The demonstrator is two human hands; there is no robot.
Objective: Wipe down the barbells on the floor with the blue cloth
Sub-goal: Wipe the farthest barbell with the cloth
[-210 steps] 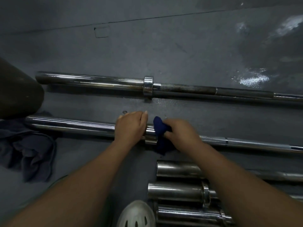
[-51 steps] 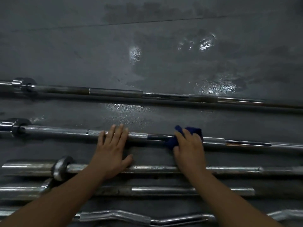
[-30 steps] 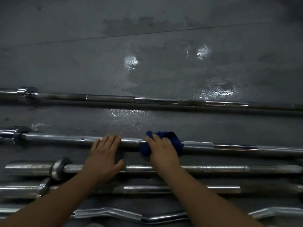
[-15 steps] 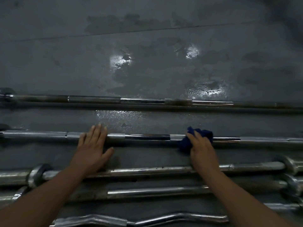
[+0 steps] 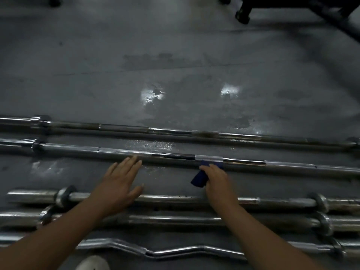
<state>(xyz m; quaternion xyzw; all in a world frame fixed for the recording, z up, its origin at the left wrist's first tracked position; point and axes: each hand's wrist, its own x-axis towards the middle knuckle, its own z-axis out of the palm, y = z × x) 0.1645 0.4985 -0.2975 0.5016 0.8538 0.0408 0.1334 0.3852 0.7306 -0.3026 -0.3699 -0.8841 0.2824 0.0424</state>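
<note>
Wiping the second barbell (image 5: 175, 155) from the top, centre frame: my right hand (image 5: 218, 178) grips the blue cloth (image 5: 198, 180) against its near edge, left hand (image 5: 118, 184) flat with fingertips (image 5: 134, 159) steadying it, and next, I reckon, press down and slide along its length.

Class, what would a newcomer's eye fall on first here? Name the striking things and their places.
The blue cloth, gripped by the right hand at mid-frame against a long barbell, stands out first. The left hand lies open just left of it, fingertips at the same bar. A wavy curl bar runs along the bottom.
</note>
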